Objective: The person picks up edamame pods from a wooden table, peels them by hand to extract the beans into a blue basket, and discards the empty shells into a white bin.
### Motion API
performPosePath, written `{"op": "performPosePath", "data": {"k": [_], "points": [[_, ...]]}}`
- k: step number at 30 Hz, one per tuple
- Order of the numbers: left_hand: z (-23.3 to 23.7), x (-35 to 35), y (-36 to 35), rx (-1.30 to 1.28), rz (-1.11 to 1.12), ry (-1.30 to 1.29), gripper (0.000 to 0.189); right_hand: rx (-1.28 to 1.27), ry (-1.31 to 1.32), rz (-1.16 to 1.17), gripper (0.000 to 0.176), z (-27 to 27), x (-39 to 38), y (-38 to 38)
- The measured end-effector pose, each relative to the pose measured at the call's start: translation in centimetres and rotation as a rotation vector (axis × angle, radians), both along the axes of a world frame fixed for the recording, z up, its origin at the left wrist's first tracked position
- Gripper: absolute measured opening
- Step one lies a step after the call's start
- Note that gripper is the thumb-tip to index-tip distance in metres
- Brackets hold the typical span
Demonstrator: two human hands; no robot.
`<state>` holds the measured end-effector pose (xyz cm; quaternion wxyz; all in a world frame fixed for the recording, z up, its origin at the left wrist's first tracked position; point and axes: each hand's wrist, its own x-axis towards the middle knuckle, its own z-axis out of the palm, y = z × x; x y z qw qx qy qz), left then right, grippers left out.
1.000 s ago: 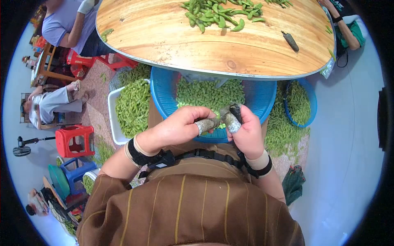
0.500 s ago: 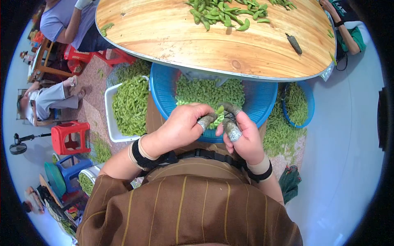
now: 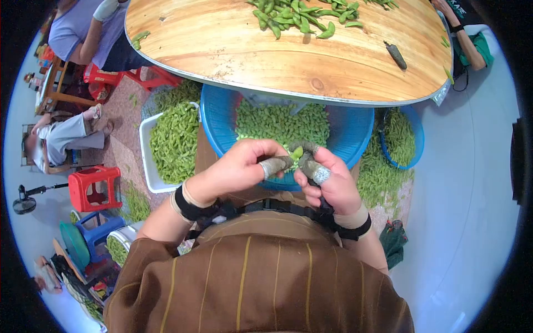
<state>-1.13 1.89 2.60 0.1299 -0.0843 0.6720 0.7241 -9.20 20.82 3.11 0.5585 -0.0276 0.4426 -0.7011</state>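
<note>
Between my two hands is a green edamame pod (image 3: 297, 154), pinched at the fingertips over a blue plastic basket (image 3: 214, 119). My left hand (image 3: 244, 165) is closed, its wrapped thumb pressing at the pod's left side. From the right, my right hand (image 3: 335, 186) grips the pod with a wrapped thumb and a dark-covered forefinger, the other fingers curled. Grey-green, dirty coverings are on these digits, and a dark band is around each wrist. Below, shelled green beans (image 3: 283, 123) fill much of the basket.
A wooden tabletop (image 3: 239, 64) overhangs the basket's far side, bearing edamame pods (image 3: 302, 16) and a dark finger cover (image 3: 395, 55). Left stands a white tub (image 3: 149, 161) of pods; right, a smaller blue basket (image 3: 417, 136). Red stool (image 3: 91, 188) and other people are around.
The thumbs and fingertips have shifted around the pod, and more of the pod shows between them. My right hand has turned slightly. The whole view has shifted a little.
</note>
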Motion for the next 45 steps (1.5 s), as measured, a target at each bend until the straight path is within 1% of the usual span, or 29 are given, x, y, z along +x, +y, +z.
{"op": "performPosePath", "data": {"k": [1, 3, 5, 8, 10, 11, 13, 14, 15, 16, 17, 18, 19, 21, 22, 23, 25, 26, 29, 30, 32, 34, 35, 37, 39, 41, 42, 44, 45], "points": [[0.1, -0.1, 0.0, 0.003, 0.0, -0.002, 0.01, 0.003, -0.002, 0.0, 0.029, -0.1, 0.1, -0.1], [0.1, 0.0, -0.1, -0.963, -0.124, 0.565, 0.016, 0.096, 0.109, 0.003, 0.026, -0.6, 0.6, -0.3], [0.2, 0.0, 0.4, -1.031, -0.116, 0.591, 0.022, 0.092, 0.136, -0.005, 0.025, -1.4, 0.8, -0.6], [-0.5, -0.1, 0.9, -1.141, -0.043, 0.673, 0.013, 0.09, 0.143, -0.027, 0.024, -1.3, 0.7, -0.7], [-1.1, -0.2, 0.5, -0.939, 0.052, 0.619, 0.01, 0.095, 0.114, -0.044, 0.025, -1.2, 0.7, -0.6], [-0.8, -0.3, 0.3, -0.937, 0.048, 0.618, 0.01, 0.059, 0.155, -0.045, 0.025, -1.4, 0.8, -0.5], [0.5, -0.5, -0.2, 0.248, 0.169, -0.397, 0.012, 0.024, 0.193, -0.044, 0.025, -1.7, 1.0, -0.1], [-0.6, -0.1, -0.9, 0.577, 0.089, -0.352, 0.019, 0.0, 0.144, -0.035, 0.024, -1.9, 1.0, 0.0], [-0.7, -0.1, -0.7, 0.576, 0.09, -0.353, 0.019, -0.024, 0.095, -0.028, 0.024, -2.0, 0.9, 0.1], [-0.8, 0.0, -0.1, 0.296, 0.087, -0.268, 0.018, -0.025, 0.088, -0.029, 0.024, -2.1, 1.0, 0.0], [-0.9, 0.1, 0.2, 0.018, 0.08, -0.179, 0.017, 0.084, 0.305, -0.062, 0.023, -2.2, 0.8, -0.1], [-1.4, 0.3, 0.3, -0.027, 0.079, -0.103, 0.014, 0.194, 0.522, -0.097, 0.023, -2.2, 0.5, -0.3], [-1.3, 0.3, 0.3, -0.028, 0.078, -0.106, 0.014, 0.193, 0.52, -0.099, 0.023, -2.8, 0.3, -0.5], [-1.1, 0.3, 0.3, -0.437, -0.099, 0.133, 0.014, 0.146, 1.059, -0.128, 0.022, -4.5, 0.0, -1.0], [-0.8, 0.2, 0.1, -0.511, -0.143, 0.147, 0.016, 0.296, 1.107, -0.016, 0.019, -3.6, -0.2, -0.8], [-0.8, 0.3, 0.2, -0.512, -0.144, 0.145, 0.016, 0.296, 1.106, -0.016, 0.019, -3.8, -0.4, -1.0], [-1.0, 0.5, 0.5, -0.246, -0.045, 0.008, 0.015, 0.596, 1.456, -0.036, 0.017, -4.8, -0.9, -1.4], [-1.1, 0.5, 0.4, -0.249, -0.045, 0.005, 0.015, 0.588, 1.518, -0.092, 0.018, -5.5, -1.1, -1.1], [-1.3, 0.6, 0.1, -0.384, 0.021, -0.007, 0.014, 0.541, 1.521, -0.145, 0.019, -3.1, -0.8, -0.5], [-1.3, 0.6, 0.1, -0.458, 0.023, 0.01, 0.013, 0.43, 1.473, -0.221, 0.016, -2.6, -0.3, -0.8], [-1.3, 0.4, 0.2, -0.531, 0.017, 0.033, 0.012, 0.315, 1.391, -0.163, 0.015, -2.8, -0.1, -0.7], [-0.9, 0.2, 0.3, -0.716, -0.154, 0.343, 0.01, 0.175, 1.305, -0.101, 0.007, -4.1, 0.0, -0.6], [-0.6, 0.1, 0.2, -0.715, -0.154, 0.344, 0.01, 0.176, 1.305, -0.1, 0.007, -3.8, -0.1, -0.3], [0.0, 0.0, 0.0, -0.561, -0.199, 0.381, 0.013, 0.157, 0.426, 0.069, 0.003, -2.6, -0.1, 0.2], [-0.1, 0.2, 0.0, -0.48, -0.171, 0.363, 0.011, 0.094, 0.343, 0.046, 0.003, -2.4, -0.2, 0.1], [0.1, 0.2, 0.4, -0.092, -0.091, -0.108, 0.012, 0.124, 0.346, 0.025, 0.004, -2.6, -0.4, -0.1], [-0.2, 0.0, 0.4, -0.093, -0.09, -0.108, 0.012, 0.124, 0.347, 0.026, 0.004, -3.3, -0.7, -0.2], [-1.1, -0.5, 0.2, 0.21, 0.134, -0.231, 0.013, 0.273, 1.37, -0.113, 0.01, -5.0, -1.3, -0.5], [-1.0, -0.5, 0.1, 0.208, 0.135, -0.229, 0.013, 0.271, 1.371, -0.113, 0.01, -4.7, -1.1, -0.6]]}}
